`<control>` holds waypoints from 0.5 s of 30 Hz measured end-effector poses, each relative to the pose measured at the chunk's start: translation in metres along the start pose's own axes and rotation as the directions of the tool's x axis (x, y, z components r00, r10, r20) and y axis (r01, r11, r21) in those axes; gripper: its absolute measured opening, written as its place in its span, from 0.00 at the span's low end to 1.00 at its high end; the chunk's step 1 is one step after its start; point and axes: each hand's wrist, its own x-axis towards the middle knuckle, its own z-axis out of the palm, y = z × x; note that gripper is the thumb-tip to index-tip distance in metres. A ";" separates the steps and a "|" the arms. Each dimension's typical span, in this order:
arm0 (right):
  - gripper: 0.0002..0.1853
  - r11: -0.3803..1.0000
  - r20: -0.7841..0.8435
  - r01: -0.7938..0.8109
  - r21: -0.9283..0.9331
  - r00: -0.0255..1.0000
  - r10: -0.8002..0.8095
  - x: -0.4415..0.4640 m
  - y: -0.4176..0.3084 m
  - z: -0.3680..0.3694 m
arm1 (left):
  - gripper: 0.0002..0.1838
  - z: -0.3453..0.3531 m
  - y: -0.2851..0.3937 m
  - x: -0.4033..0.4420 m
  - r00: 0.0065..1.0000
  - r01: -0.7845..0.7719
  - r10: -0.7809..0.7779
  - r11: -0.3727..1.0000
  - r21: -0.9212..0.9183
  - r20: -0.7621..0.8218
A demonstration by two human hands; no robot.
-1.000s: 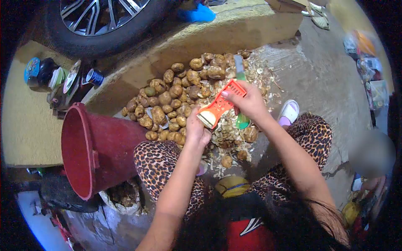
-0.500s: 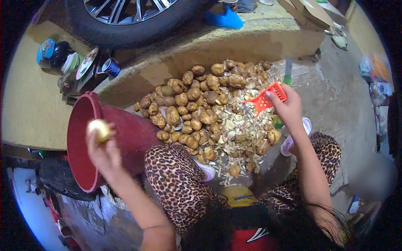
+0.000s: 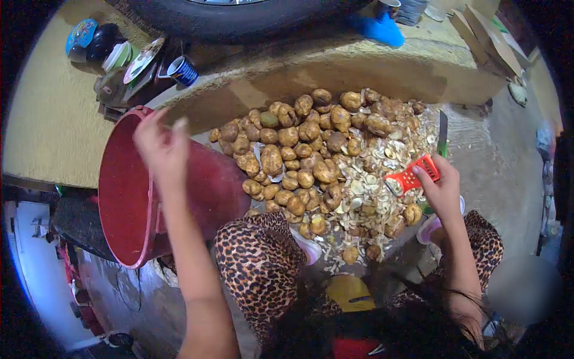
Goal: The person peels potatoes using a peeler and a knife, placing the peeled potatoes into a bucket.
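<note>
My left hand (image 3: 160,149) is raised over the rim of the dark red bucket (image 3: 200,179), slightly blurred. Its fingers are apart, and no potato shows in it. In my right hand (image 3: 445,188) I grip an orange-red vegetable peeler (image 3: 414,175) with holes in its body, its blade end pointing left above the heap of peelings (image 3: 365,194). Brown unpeeled potatoes (image 3: 289,137) lie piled on the floor between the bucket and the peelings. A knife (image 3: 442,130) with a green handle lies just beyond my right hand.
A concrete ledge (image 3: 359,72) runs behind the pile, with a car wheel (image 3: 239,21) on it. A blue-and-white cup (image 3: 182,70) and stacked dishes sit at its left. A blue glove-like item (image 3: 382,31) and a cardboard box (image 3: 487,39) are at the back right.
The peeled potato has left my left hand, which has moved up and opened by the bucket. My right hand has shifted right and down in view with the peeler. The view itself has shifted.
</note>
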 end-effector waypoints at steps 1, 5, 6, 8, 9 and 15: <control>0.13 0.999 0.010 0.018 -0.047 1.000 -0.017 0.000 0.000 0.000 | 0.16 0.034 -0.004 0.005 0.977 -0.177 0.176 0.984 -0.005 0.117; 0.14 0.988 0.073 0.024 -0.155 0.997 -0.013 0.002 0.006 0.004 | 0.17 0.171 -0.057 -0.026 0.718 -0.111 0.104 0.993 -0.034 0.688; 0.14 0.984 0.096 0.017 -0.178 0.995 0.000 0.003 0.010 0.004 | 0.19 0.198 -0.073 -0.033 0.561 -0.051 -0.057 0.993 0.104 0.826; 0.15 0.978 0.107 0.041 -0.203 0.994 -0.020 0.006 0.014 0.004 | 0.21 0.228 -0.096 -0.050 0.342 0.076 -0.346 0.937 0.342 0.873; 0.15 0.979 0.101 0.016 -0.202 0.995 0.005 0.007 0.014 0.004 | 0.24 0.254 -0.129 -0.070 0.285 0.088 -0.349 0.937 0.339 0.893; 0.15 0.955 0.134 -0.030 -0.296 0.988 0.072 0.006 0.020 0.003 | 0.45 0.340 -0.203 -0.150 0.427 0.459 -0.357 0.877 0.141 0.831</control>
